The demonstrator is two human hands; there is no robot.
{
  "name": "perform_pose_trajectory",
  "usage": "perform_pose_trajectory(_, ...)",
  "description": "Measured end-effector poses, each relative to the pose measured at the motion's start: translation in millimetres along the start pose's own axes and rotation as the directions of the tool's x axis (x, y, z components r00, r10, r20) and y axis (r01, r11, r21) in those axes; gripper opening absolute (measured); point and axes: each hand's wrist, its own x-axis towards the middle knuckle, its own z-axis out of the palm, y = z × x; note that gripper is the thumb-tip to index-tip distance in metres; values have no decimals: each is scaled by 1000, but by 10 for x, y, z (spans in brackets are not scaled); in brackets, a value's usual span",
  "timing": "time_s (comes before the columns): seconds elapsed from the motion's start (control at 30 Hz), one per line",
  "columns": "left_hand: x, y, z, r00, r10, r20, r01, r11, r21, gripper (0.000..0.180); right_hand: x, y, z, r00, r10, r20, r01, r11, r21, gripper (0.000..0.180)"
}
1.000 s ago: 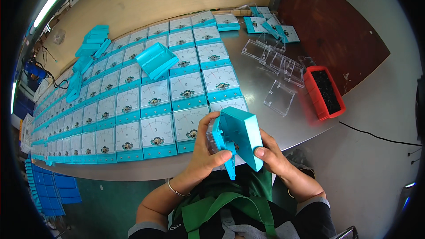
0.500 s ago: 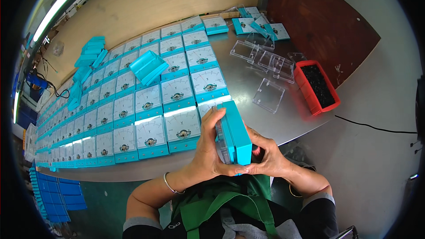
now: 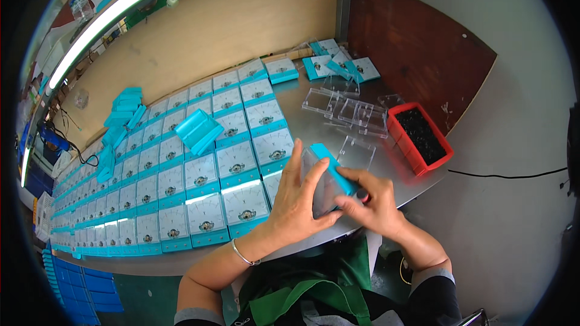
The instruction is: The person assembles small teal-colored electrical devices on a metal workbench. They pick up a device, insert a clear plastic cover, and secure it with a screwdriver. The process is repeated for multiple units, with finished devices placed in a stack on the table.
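Observation:
In front of me I hold a panel meter (image 3: 334,171) at a tilt, its turquoise case edge up and its clear front toward my left hand. My left hand (image 3: 293,202) grips it by that front, thumb at the lower edge, one finger on the clear face and another stretched past it. On the other side my right hand (image 3: 377,205) holds the case edge between thumb and fingers. A small handle-like piece, red and dark-ended (image 3: 362,195), shows between those fingers; its kind is unclear. Just beyond the meter lies a loose clear cover (image 3: 356,152).
Rows of white-faced meters (image 3: 203,211) fill the table's left. An upturned turquoise case (image 3: 198,131) rests on them, near heaped turquoise cases (image 3: 124,111). At right stand a red bin (image 3: 444,160) of small black parts and stacked clear covers (image 3: 347,111). More meters (image 3: 320,67) lie behind.
The meter has turned in my hands, so its clear front shows more and its broad turquoise back less. My left fingers have spread across the front. The whole view has shifted slightly.

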Motion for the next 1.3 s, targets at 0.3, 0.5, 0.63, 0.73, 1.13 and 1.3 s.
perform_pose_trajectory(0.3,421,-762,-379,939,275,208,-341,830,441,66,1263,1070,54,870,406,280,-490,776,397,44)
perform_pose_trajectory(0.5,941,-1334,-218,933,212,289,-341,777,530,68,1667,1809,362,951,112,290,138,685,-716,38)
perform_pose_trajectory(0.63,1218,-1826,83,924,133,359,-331,750,572,56,1638,1949,412,892,190,410,231,588,-775,25)
perform_pose_trajectory(0.73,1341,-2191,263,920,20,392,-270,756,596,58,1721,1792,379,852,221,474,274,585,-763,22)
perform_pose_trajectory(1.13,1779,-2783,191,908,-390,155,253,802,541,66,3032,2586,634,990,136,-41,-105,512,-853,37)
perform_pose_trajectory(1.3,1721,-3215,-96,815,-564,132,361,674,645,70,3219,2674,801,974,228,18,-84,430,-899,25)
